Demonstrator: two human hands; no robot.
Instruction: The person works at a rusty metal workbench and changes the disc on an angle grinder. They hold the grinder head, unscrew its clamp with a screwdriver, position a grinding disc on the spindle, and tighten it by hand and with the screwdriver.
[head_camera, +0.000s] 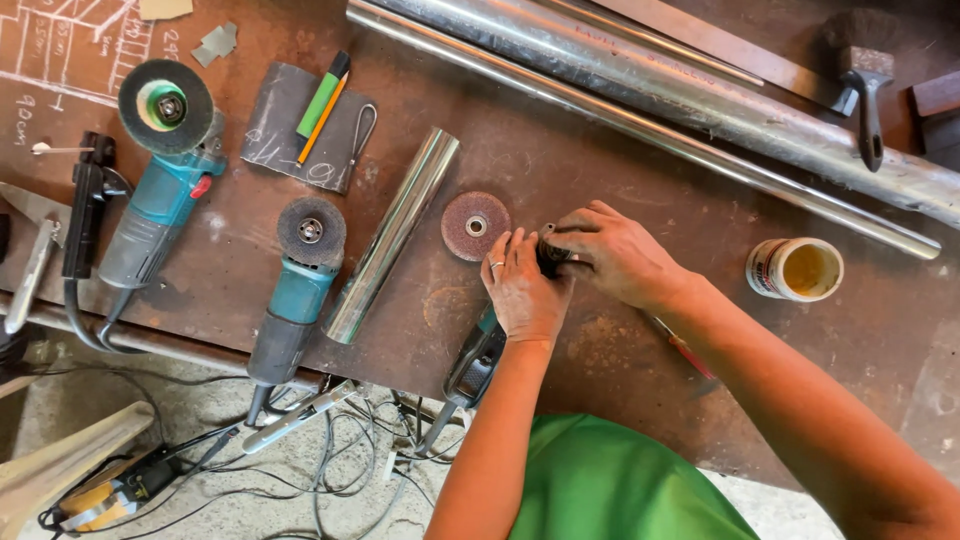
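Grinder (478, 357) head under both hands' fingers (520, 250)

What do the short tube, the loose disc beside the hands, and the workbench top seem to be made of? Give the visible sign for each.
Short tube: probably polished steel, bright with mirror-like streaks.
Loose disc: likely bonded abrasive, reddish-brown, grainy and matt, with a metal centre ring.
Workbench top: probably steel plate, brown, blotchy and rusted, with chalk marks.

Head camera looks straight down (close) over workbench (620, 400).
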